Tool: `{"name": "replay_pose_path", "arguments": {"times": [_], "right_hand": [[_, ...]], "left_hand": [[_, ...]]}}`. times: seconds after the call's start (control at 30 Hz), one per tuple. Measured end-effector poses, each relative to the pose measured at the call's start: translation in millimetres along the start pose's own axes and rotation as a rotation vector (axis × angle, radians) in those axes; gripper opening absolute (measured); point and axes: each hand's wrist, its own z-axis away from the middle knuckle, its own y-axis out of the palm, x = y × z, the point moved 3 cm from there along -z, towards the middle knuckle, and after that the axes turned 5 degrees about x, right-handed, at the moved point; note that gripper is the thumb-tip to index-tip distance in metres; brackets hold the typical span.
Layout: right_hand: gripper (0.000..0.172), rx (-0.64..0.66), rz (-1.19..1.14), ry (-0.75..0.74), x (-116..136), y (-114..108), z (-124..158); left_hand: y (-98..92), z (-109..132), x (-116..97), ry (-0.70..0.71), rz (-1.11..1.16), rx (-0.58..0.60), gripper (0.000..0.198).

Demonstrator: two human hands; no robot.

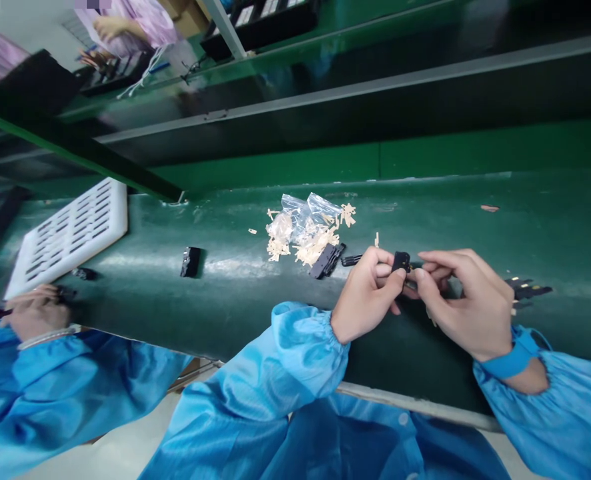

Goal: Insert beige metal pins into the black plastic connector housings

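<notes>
Well, the nearest container is a pair of crumpled clear plastic bags [305,220] lying on the green surface [255,313], with loose beige strips [315,243] inside them and scattered around them. The left hand [368,293] is closed to a narrow pinch on a small black connector piece [401,261], which sits between the two hands, just above the surface and to the right of the bags. The right hand [463,303] is curled in tight, its fingers [435,263] reaching to the piece's right side, though the exact grip is partly hidden.

A black component [325,260] lies just left of the hands, touching the beige strips, and a pinned black part [528,289] lies to their right. Farther left are a black block [190,261] and a white slotted tray [65,237]. At the left edge, a co-worker's hand [35,313] in a blue sleeve [50,380] holds something small and dark – too small to tell what.
</notes>
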Motion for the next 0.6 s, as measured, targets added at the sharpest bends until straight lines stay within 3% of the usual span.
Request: {"name": "replay_pose_path", "arguments": {"times": [0.1, 0.27, 0.6], "right_hand": [[0.027, -0.004, -0.006, -0.061, 1, 3, 3], [0.019, -0.011, 0.017, -0.090, 0, 7, 6], [0.012, -0.071, -0.044, 0.156, 6, 8, 6]], "left_hand": [[0.1, 2, 3, -0.010, 0.000, -0.013, 0.044], [0.9, 4, 4, -0.021, 0.001, -0.017, 0.043], [9.0, 9, 12, 0.047, -0.025, -0.036, 0.046]]}}
